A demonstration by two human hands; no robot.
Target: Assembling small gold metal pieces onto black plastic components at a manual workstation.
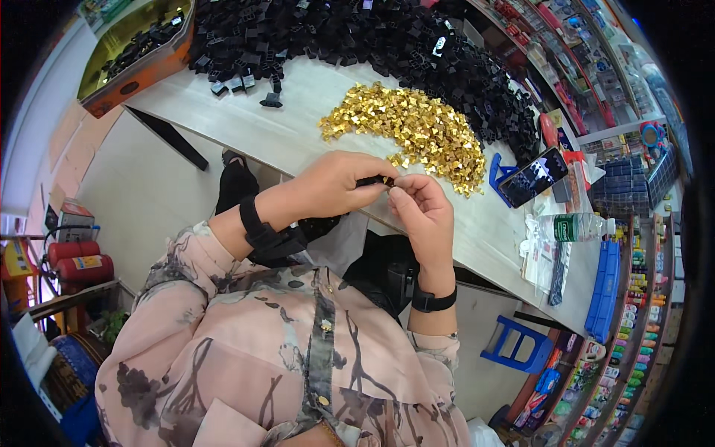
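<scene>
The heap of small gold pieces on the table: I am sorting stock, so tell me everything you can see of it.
The heap of small gold pieces is a loose, crescent-shaped mound of tiny, shiny, metal-looking bits, angular and jumbled at all angles. It lies on the pale tabletop, just beyond the left hand and right hand, which do not touch it. Its far edge meets the large pile of black plastic parts. A few strays lie scattered at its near rim. Single shapes are too small to tell.

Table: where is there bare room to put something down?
The table is bare between the small gold pieces and its near-left edge, and between the phone and the hands. The far side is crowded with black parts; papers and a bottle fill the right end.
</scene>
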